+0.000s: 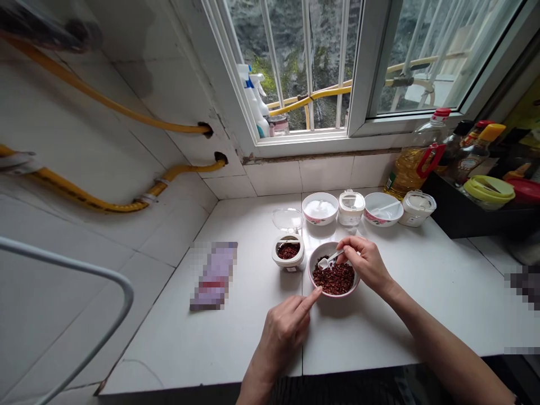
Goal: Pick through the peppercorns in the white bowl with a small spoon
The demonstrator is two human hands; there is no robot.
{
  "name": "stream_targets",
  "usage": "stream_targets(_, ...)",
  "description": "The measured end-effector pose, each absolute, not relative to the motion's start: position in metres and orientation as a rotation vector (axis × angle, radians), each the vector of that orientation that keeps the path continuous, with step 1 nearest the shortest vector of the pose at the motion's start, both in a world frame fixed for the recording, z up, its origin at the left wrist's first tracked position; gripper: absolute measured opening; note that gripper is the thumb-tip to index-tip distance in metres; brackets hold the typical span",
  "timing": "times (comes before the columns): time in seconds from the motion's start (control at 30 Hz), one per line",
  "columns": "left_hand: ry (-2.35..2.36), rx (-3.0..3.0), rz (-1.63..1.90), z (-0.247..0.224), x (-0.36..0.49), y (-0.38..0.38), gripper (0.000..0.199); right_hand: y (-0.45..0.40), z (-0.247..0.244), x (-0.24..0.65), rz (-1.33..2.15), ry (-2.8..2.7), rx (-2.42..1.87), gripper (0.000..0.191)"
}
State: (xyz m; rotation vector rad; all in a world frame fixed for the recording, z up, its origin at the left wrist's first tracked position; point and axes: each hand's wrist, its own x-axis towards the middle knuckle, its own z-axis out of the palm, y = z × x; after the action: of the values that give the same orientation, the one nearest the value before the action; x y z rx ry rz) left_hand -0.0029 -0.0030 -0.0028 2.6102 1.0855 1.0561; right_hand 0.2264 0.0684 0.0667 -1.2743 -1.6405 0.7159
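My right hand (366,263) is pinched around the handle of a small white spoon (329,260), its scoop just over the contents of a bowl. This white bowl (313,281) with a pink rim holds dark reddish-brown pieces (336,280) that look like Sichuan peppercorns. My left hand (289,323) holds nothing. Its index finger stretches out to the bowl's near left rim, and the other fingers are curled. Just left of the bowl stands a small white seasoning jar (288,264), its clear lid (287,219) swung up, with similar dark red pieces inside.
Behind are a bowl of white grains (319,217), a closed seasoning jar (351,207), a bowl with a white spoon (383,217) and another jar (417,208). A purple packet (214,277) lies left. An oil bottle (415,154) and a black rack (451,211) stand at right.
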Motion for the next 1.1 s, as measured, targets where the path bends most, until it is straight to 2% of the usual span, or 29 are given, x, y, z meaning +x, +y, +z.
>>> stream_targets(0.1,1.085,2.617,1.049,-0.002,-0.003,-0.003,0.064,0.069,0.066,0.226,0.674,-1.655,-1.273,0.019)
stream_targets(0.33,1.108,2.632,1.027,-0.001,-0.003,-0.004,0.064,0.072,0.065,0.227,1.091,-1.353,-1.264,0.015)
stream_targets(0.53,1.100,2.648,1.051,-0.001,-0.001,-0.002,0.065,0.073,0.074,0.220,1.133,-1.265,-1.168,0.024)
stream_targets(0.67,1.084,2.665,1.070,-0.002,-0.001,-0.001,0.065,0.070,0.075,0.202,0.933,-1.440,-1.047,0.021)
stream_targets(0.87,1.080,2.684,1.069,-0.002,-0.002,-0.001,0.065,0.068,0.069,0.190,0.288,-1.966,-0.876,0.028)
stream_targets(1.1,1.095,2.656,1.034,-0.001,-0.002,-0.002,0.064,0.069,0.077,0.227,0.223,-1.785,-1.087,0.019)
